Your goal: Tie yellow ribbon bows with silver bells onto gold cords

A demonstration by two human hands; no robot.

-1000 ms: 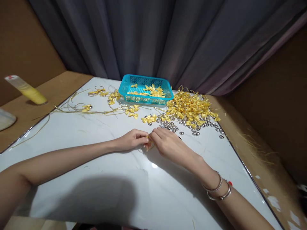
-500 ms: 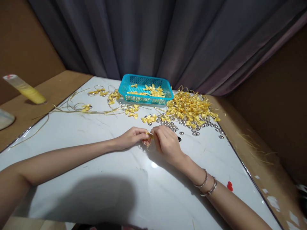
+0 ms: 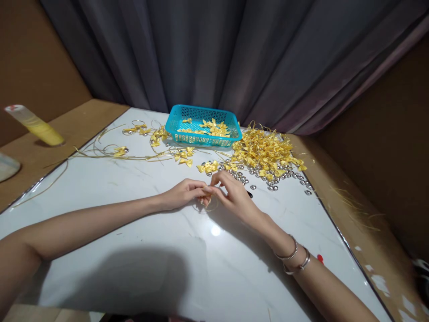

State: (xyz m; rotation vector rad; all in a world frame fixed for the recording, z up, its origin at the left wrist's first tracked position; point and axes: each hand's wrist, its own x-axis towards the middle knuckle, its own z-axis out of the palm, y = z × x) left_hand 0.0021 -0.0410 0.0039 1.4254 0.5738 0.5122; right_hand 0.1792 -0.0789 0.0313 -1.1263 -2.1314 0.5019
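Note:
My left hand [image 3: 182, 193] and my right hand [image 3: 231, 193] meet fingertip to fingertip in the middle of the white table [image 3: 134, 250]. Both pinch a small yellow ribbon bow, almost fully hidden between the fingers, with a thin wire loop [image 3: 208, 205] hanging below onto the table. Just beyond my right hand lie several small silver beads [image 3: 268, 181] and a loose yellow bow [image 3: 208, 167]. A big heap of yellow bows [image 3: 264, 150] sits behind the beads.
A blue plastic basket [image 3: 203, 125] holding several bows stands at the back edge by the dark curtain. Long yellow ribbon strands and bows [image 3: 134, 154] trail across the back left. A yellow-filled tube [image 3: 33, 125] lies on the brown surface at left.
My right hand turned at the wrist and its fingers lifted and spread a little while staying pinched at the bow. The left hand has held nearly still.

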